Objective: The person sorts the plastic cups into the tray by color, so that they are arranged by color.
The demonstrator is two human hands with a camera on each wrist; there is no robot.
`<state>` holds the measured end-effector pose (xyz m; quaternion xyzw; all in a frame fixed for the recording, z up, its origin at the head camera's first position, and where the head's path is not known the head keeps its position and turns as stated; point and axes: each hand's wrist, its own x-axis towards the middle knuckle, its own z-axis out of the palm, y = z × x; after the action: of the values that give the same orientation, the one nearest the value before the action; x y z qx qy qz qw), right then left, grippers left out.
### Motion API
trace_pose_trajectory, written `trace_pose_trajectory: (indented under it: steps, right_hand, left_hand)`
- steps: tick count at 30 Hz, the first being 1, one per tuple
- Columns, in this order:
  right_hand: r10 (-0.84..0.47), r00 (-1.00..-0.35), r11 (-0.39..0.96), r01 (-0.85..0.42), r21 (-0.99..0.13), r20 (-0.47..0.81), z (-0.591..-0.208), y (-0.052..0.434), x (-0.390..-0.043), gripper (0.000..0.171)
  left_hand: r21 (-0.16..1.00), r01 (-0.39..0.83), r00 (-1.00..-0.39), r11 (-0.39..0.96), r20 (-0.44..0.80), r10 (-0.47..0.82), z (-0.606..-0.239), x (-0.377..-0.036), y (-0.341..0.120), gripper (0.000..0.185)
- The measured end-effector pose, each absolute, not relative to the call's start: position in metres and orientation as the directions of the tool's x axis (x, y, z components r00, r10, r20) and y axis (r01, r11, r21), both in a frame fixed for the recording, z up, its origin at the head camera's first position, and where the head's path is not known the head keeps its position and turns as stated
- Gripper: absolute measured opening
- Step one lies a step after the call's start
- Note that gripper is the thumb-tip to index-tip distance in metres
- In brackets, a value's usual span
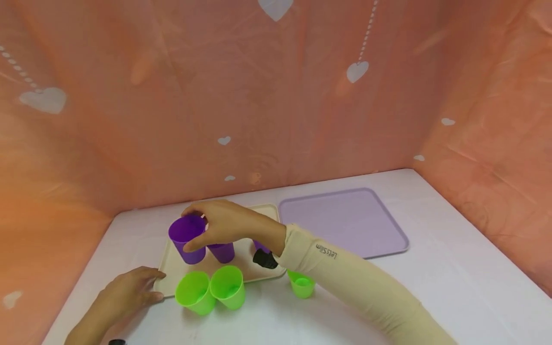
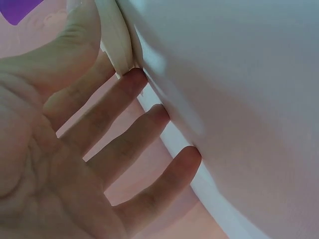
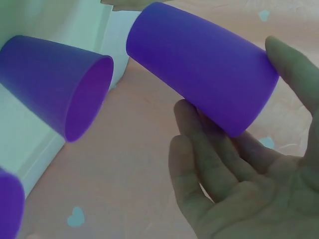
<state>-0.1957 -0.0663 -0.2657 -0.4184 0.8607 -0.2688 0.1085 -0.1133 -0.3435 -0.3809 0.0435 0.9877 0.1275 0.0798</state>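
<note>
My right hand [image 1: 224,223] grips a purple cup [image 3: 202,64] near its rim, thumb on one side and fingers on the other. That cup is upright over the left part of a cream tray [image 1: 172,268]. Right beside it, a second purple cup [image 1: 222,254] stands on the tray, partly behind the hand. A third purple cup [image 1: 260,247] is mostly hidden by my right wrist. My left hand [image 1: 129,292] rests at the tray's near left corner, fingers spread, with thumb and index fingertips at the rim [image 2: 117,40].
Two green cups, one left [image 1: 195,293] and one right [image 1: 228,287], stand side by side at the tray's front edge. Another green cup [image 1: 303,286] is partly covered by my right sleeve [image 1: 345,268]. A lilac tray [image 1: 340,223] lies to the right, before an orange cloth backdrop [image 1: 276,110].
</note>
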Motion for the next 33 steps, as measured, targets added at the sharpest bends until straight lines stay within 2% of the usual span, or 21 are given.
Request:
trace_pose_trajectory:
  steps: [4, 11, 24, 33]
  right_hand:
    - [-0.783, -0.622, 0.497, -0.656, -0.568, 0.033, -0.271, -0.081, -0.202, 0.07]
    - [-0.797, -0.604, 0.498, -0.677, -0.541, 0.022, -0.281, -0.101, -0.213, 0.068]
    - [-0.718, -0.691, 0.654, -0.629, -0.419, -0.083, -0.297, -0.125, -0.222, 0.07]
    - [-0.697, -0.708, 0.696, -0.626, -0.352, -0.117, -0.311, -0.132, -0.221, 0.07]
  left_hand:
    - [0.255, 0.029, -0.979, 0.966, -0.189, 0.079, -0.38, -0.115, -0.344, 0.056]
    - [0.263, 0.049, -0.982, 0.964, -0.165, 0.095, -0.379, -0.114, -0.345, 0.053]
    - [0.268, 0.047, -0.984, 0.962, -0.152, 0.09, -0.377, -0.112, -0.346, 0.053]
    - [0.283, 0.082, -0.988, 0.956, -0.103, 0.115, -0.38, -0.113, -0.346, 0.052]
